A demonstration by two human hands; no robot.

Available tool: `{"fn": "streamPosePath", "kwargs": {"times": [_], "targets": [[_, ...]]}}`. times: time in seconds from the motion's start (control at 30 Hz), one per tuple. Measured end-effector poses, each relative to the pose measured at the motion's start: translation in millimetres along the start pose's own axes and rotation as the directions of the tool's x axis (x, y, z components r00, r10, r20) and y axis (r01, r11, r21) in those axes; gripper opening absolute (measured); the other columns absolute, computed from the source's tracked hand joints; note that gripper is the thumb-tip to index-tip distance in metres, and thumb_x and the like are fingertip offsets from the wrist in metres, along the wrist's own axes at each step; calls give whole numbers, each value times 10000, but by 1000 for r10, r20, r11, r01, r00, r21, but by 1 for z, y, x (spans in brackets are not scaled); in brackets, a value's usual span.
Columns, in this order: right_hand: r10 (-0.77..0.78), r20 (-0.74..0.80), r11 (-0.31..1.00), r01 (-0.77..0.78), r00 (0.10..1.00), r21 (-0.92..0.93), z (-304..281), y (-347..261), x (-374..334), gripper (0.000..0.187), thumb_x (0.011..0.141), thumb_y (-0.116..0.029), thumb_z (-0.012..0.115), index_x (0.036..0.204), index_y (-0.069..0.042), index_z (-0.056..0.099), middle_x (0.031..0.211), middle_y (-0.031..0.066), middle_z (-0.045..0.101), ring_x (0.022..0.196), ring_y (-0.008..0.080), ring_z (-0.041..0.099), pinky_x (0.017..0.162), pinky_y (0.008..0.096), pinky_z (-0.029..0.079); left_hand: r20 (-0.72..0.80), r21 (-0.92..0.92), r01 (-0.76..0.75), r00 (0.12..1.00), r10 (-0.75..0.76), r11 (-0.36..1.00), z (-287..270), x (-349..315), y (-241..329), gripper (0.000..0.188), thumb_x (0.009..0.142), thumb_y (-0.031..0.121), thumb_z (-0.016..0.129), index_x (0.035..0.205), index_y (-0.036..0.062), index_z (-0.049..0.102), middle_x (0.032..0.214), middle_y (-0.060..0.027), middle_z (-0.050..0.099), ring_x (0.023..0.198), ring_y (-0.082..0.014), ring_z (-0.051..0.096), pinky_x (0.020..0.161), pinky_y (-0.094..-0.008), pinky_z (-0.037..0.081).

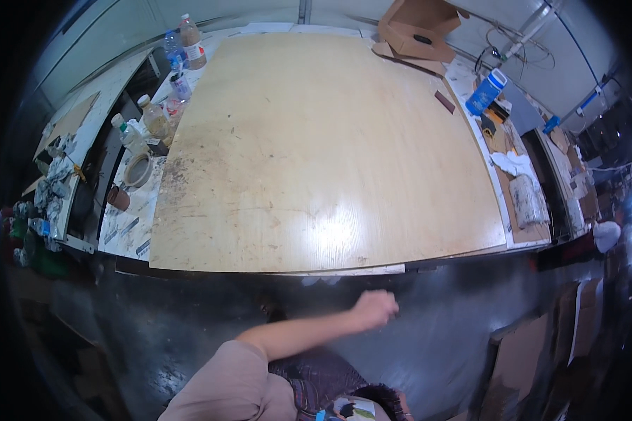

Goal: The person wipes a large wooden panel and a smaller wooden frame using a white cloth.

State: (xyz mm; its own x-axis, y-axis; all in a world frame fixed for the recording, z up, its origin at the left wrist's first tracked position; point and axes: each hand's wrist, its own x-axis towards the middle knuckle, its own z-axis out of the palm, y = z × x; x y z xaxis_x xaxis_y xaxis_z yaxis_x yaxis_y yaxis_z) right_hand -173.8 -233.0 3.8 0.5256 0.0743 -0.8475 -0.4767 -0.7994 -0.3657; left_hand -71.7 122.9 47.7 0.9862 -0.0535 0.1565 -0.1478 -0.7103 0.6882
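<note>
My left hand [376, 310] reaches across the front of my body, over the floor just short of the table's front edge. Its fingers look curled in a loose fist, slightly blurred, and nothing shows in them. It touches nothing. My left arm comes from a beige sleeve [221, 379]. My right hand does not show; only a sliver of skin appears low at the right of my clothing. Nearest to the left hand is a large pale wooden board [316, 154], lying flat on the table, with dark scuffs and stains at its left side.
Bottles [193, 42], a roll of tape [138, 170] and a brown cup [119, 198] stand along the left. An open cardboard box [421, 35] sits at the back right. A blue canister [486, 91], a brown strip [444, 102] and white cloth [514, 164] lie right. Cardboard sheets [519, 358] lean below.
</note>
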Motion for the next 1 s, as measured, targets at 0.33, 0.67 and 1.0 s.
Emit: {"fn": "streamPosePath", "kwargs": {"times": [0.33, 0.67, 1.0], "targets": [[-143, 100, 981, 154, 985, -121, 6, -53, 48, 344, 858, -310, 586, 972, 11, 633, 875, 133, 655, 854, 234, 592, 765, 376, 474, -648, 205, 431, 733, -208, 879, -189, -101, -83, 189, 773, 84, 548, 889, 153, 681, 758, -69, 568, 736, -267, 577, 636, -375, 488], [-885, -271, 344, 924, 379, 169, 76, -366, -28, 347, 911, -228, 465, 1083, 45, 593, 1117, 159, 594, 1041, 252, 546, 945, 374, 399, -544, -838, -131, 291, -787, 530, -270, -131, -83, 478, 957, 310, 472, 1343, 30, 447, 1283, -129, 540, 1171, -177, 496, 988, -340, 377], [-772, 63, 586, 671, 632, 453, 192, -547, 32, 352, 924, -344, 390, 973, -53, 581, 1024, 154, 614, 967, 294, 567, 908, 482, 411, -353, -935, -284, 790, -501, 211, -314, -138, 10, 579, 986, 400, 292, 1389, -15, 312, 1417, -135, 387, 1303, -233, 373, 1106, -388, 220]]}}
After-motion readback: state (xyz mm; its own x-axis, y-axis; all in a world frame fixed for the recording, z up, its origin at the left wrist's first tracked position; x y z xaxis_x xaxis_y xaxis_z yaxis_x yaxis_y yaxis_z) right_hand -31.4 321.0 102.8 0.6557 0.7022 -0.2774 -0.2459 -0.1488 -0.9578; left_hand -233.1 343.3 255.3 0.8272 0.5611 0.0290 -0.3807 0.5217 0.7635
